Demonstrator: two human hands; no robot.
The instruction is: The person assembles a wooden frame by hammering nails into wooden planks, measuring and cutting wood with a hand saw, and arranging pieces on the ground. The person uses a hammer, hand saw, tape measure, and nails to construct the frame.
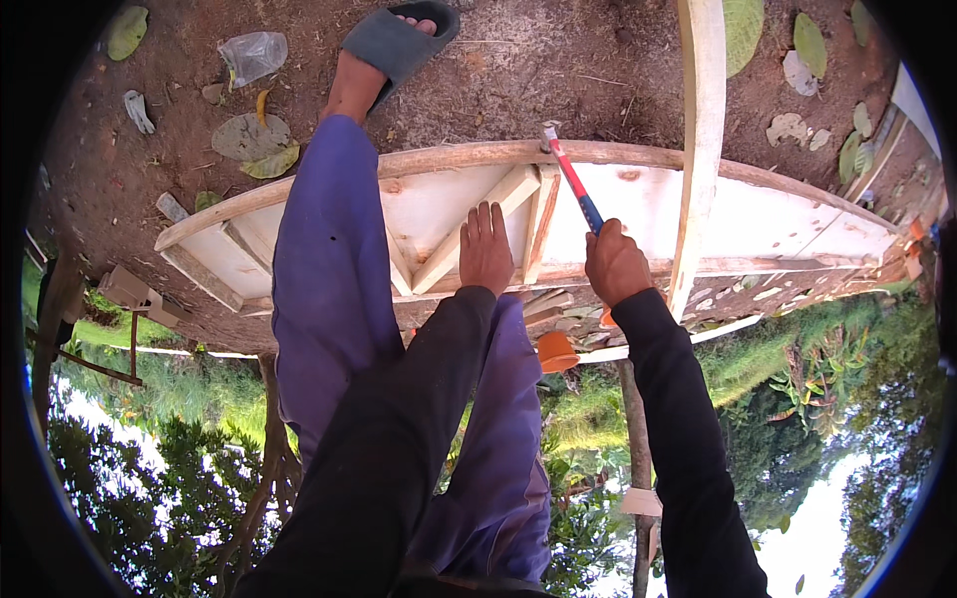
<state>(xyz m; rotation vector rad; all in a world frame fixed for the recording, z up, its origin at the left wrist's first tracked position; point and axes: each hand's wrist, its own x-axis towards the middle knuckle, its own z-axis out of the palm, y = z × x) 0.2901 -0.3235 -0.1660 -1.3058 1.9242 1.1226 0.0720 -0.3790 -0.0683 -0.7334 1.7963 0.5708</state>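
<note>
My right hand (pixel 616 265) is closed round the blue end of a hammer's handle (pixel 577 186). The hammer's head (pixel 547 137) meets the long wooden beam at the far edge of a timber frame (pixel 459 153), close to where a diagonal brace (pixel 478 227) and a short crosspiece (pixel 541 221) join it. With fingers stretched out, my left hand (pixel 486 249) rests on the frame by the diagonal brace, holding nothing. White panelling (pixel 427 211) fills the bays between the timbers.
A pale upright timber (pixel 701 140) crosses the frame on the right. My leg lies over its left part, the sandalled foot (pixel 389 55) on bare soil beyond. Leaves and a clear plastic bag (pixel 252 57) litter the ground. An orange container (pixel 556 352) stands on the near side.
</note>
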